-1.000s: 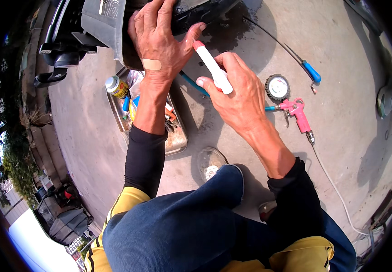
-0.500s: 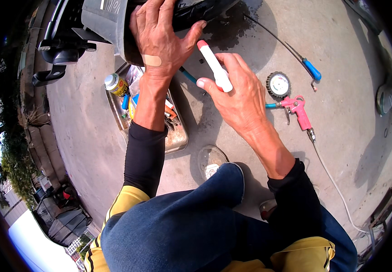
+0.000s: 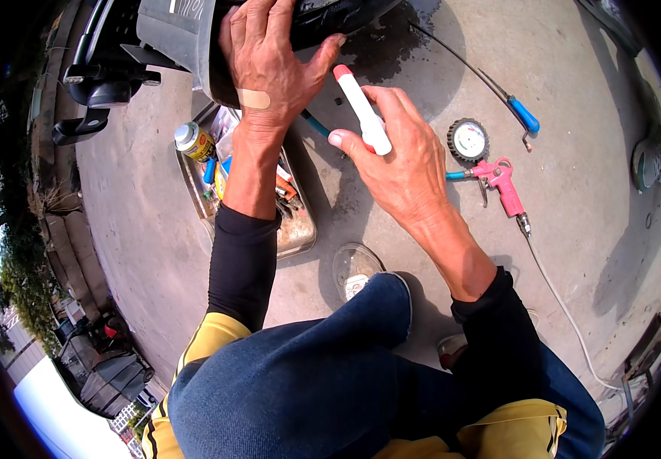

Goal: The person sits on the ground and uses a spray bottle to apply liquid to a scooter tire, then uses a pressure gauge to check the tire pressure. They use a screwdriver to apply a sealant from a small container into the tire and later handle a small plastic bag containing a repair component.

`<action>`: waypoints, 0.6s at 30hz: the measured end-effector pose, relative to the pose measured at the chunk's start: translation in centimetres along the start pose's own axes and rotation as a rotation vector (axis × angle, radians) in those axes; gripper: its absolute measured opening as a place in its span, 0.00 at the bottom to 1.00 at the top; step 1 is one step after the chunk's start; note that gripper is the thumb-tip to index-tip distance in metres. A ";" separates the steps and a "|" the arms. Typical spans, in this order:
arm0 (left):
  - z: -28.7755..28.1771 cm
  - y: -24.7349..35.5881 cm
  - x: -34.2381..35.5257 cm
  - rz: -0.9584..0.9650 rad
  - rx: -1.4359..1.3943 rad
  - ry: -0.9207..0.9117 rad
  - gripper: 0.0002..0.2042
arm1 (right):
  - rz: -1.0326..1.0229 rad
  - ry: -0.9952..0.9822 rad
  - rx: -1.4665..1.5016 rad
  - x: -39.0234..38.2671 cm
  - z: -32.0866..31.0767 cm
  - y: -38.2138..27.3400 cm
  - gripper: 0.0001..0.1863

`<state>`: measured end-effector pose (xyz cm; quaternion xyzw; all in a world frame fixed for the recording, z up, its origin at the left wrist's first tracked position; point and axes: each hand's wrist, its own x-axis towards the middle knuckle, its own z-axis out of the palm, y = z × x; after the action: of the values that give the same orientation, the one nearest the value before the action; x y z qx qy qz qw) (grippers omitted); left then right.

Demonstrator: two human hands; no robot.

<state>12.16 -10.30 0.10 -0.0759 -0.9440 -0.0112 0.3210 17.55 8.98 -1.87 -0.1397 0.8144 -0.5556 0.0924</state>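
My left hand (image 3: 265, 65), with a plaster on its back, lies flat with spread fingers on a black tyre (image 3: 323, 15) at the top of the view. My right hand (image 3: 399, 164) grips a white stick-shaped tube with a red tip (image 3: 361, 107), tip pointing up toward the tyre, just right of my left thumb. Both forearms wear black sleeves. My blue-trousered knees fill the lower part.
A metal tray (image 3: 300, 233) with tools and a small can (image 3: 194, 141) lies on the concrete under my left arm. A pink air-gun with round gauge (image 3: 491, 172) and hose lies right, a blue-handled tool (image 3: 522, 115) beyond. A clear round lid (image 3: 353, 268) sits near my knee.
My right hand has lifted the tube slightly up and toward the tyre. My left hand stays pressed on the tyre.
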 end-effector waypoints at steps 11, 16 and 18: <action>0.1 -0.2 -0.1 0.015 -0.011 0.026 0.36 | -0.010 0.006 -0.006 0.0 0.2 0.2 0.27; 0.3 -0.7 -0.2 0.034 -0.018 0.054 0.36 | -0.020 0.015 -0.002 0.0 0.3 0.2 0.26; -0.3 -0.3 -0.1 0.014 -0.015 0.012 0.37 | -0.025 0.027 -0.005 -0.1 0.2 0.1 0.25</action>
<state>12.38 -10.61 0.30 -0.0849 -0.9414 -0.0164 0.3261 17.67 8.83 -2.04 -0.1427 0.8152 -0.5564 0.0741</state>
